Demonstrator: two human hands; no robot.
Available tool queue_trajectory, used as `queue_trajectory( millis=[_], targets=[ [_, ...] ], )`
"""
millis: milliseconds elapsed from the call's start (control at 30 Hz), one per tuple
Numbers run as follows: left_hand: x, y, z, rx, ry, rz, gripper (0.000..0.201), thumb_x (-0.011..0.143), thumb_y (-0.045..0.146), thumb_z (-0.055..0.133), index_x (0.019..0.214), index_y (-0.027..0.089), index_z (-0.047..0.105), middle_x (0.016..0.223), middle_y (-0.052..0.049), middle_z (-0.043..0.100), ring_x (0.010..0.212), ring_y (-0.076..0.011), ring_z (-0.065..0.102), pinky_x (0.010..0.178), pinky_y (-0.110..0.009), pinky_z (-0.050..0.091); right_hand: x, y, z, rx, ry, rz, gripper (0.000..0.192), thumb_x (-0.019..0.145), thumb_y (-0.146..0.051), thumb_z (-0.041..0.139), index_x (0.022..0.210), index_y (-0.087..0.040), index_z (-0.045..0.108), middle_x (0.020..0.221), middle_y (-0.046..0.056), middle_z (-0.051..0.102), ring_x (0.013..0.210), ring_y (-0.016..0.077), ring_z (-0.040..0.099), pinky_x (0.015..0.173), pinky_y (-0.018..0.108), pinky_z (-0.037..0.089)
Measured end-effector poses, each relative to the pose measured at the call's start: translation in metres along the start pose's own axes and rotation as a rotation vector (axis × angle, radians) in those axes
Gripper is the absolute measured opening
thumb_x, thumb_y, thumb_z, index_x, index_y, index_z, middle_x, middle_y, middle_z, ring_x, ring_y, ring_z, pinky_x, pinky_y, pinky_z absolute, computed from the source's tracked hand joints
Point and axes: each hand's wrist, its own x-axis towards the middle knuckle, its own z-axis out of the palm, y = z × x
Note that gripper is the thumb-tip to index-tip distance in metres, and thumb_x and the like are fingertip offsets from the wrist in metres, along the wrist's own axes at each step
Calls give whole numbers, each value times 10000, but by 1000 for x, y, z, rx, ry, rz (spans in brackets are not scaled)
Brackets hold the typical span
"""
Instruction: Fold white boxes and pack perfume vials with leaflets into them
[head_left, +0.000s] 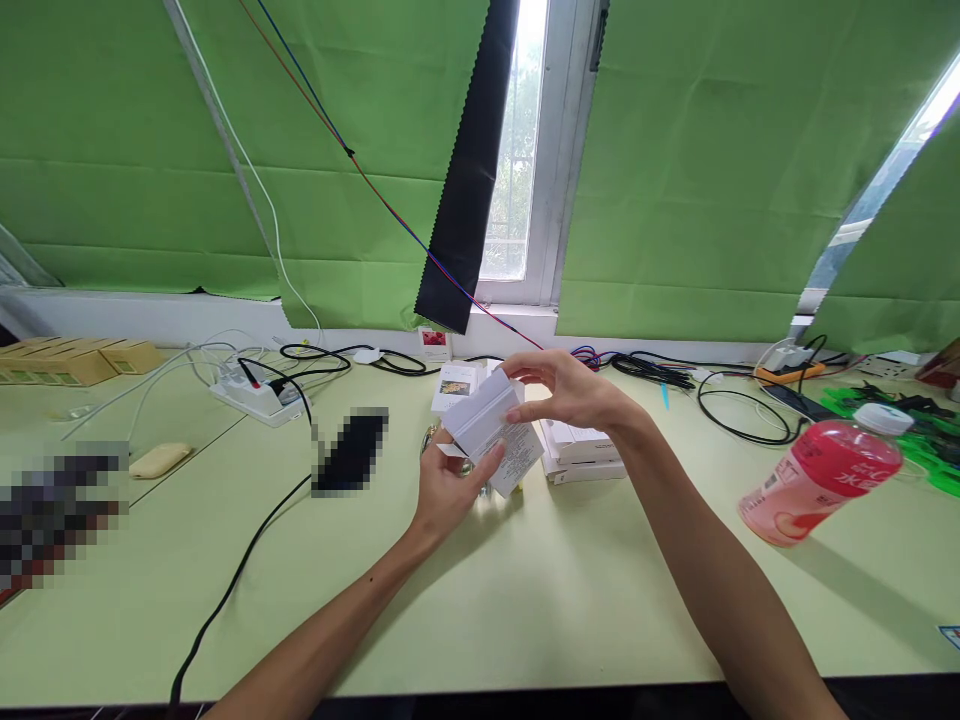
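Left hand [452, 492], at 7 o'clock of the white carton [517, 458], grips its lower edge, thumb laid flat on the printed face and fingers behind, the carton pinched between; right hand [570, 392], at 2 o'clock, sets its thumb tip on the carton's face, forefinger arched over the top end with a visible gap between the two; whether its hidden fingers press cannot be told. The carton is tilted above the table [540, 620], a small flap jutting at 8 o'clock; stacked white boxes [589, 465] lie near at 3 o'clock; a pink bottle [821, 485] stands well apart, beyond them.
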Motion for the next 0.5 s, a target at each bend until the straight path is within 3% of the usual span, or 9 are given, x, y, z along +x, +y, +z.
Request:
queue_trajectory(
  millis=[333,500],
  targets=[
    [-3,-14,-6,115,115,177,538,707,378,877,1182,202,697,1219,-129,702,1155,-321,677,945,-417,601,-7,-27,0,-44,-26,-94,396,726,-319,872,1095,-261,743,1186,51,720,1188,270,621,1083,464,440],
    [-6,-12,-5,254,227,409,516,703,349,884,1185,237,735,1168,-105,723,1122,-330,680,939,-456,606,-10,-40,1,-40,-68,-167,362,740,-264,860,1084,-272,746,1227,46,702,1218,272,609,1070,451,461]
  ],
)
